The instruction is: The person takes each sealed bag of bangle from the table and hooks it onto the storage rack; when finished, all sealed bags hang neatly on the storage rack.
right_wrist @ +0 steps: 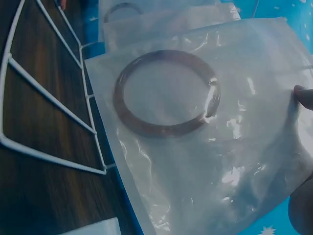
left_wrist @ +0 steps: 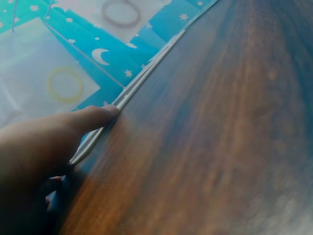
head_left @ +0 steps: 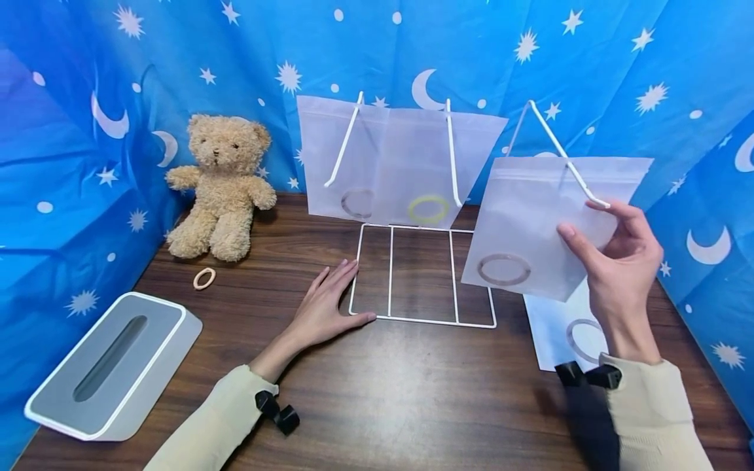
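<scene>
A white wire display rack (head_left: 457,305) stands on the table, its long arms rising at the back. My left hand (head_left: 323,304) lies at the rack's left side with fingers extended; the thumb rests on the front wire of the base. Between thumb and fingers, my right hand (head_left: 627,255) pinches a frosted zip bag (head_left: 530,216) by its right side, close to the tip of the rightmost arm. A brownish bangle (right_wrist: 166,128) shows through this bag's lower part. Two more frosted bags, one with a yellow bangle (head_left: 428,209) and one with a greyish bangle (head_left: 357,204), hang on the other arms.
Under my right forearm lies another bag (head_left: 550,337) with a bangle in it. At the left are a teddy bear (head_left: 220,190), a small pale ring (head_left: 204,279) and a grey-topped white tissue box (head_left: 112,366). A blue starry curtain (head_left: 389,46) encloses the table.
</scene>
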Tool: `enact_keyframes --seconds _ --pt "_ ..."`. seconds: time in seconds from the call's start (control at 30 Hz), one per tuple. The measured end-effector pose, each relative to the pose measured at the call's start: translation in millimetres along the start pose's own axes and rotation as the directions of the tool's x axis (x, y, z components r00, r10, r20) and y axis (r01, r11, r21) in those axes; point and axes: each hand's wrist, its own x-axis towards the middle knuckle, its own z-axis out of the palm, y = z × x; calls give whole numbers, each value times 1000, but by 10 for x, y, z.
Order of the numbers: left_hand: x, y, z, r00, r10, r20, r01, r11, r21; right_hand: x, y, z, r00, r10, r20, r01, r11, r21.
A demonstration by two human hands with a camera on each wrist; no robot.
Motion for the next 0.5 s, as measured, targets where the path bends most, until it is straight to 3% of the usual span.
enact_keyframes --seconds 0.2,0.5 --pt "1 4 37 1000 -1 15 1 1000 1 192 203 -6 997 79 4 -79 996 50" --pt "-3 -20 23 1000 2 -7 -2 1000 13 448 365 60 995 94 18 -93 995 -41"
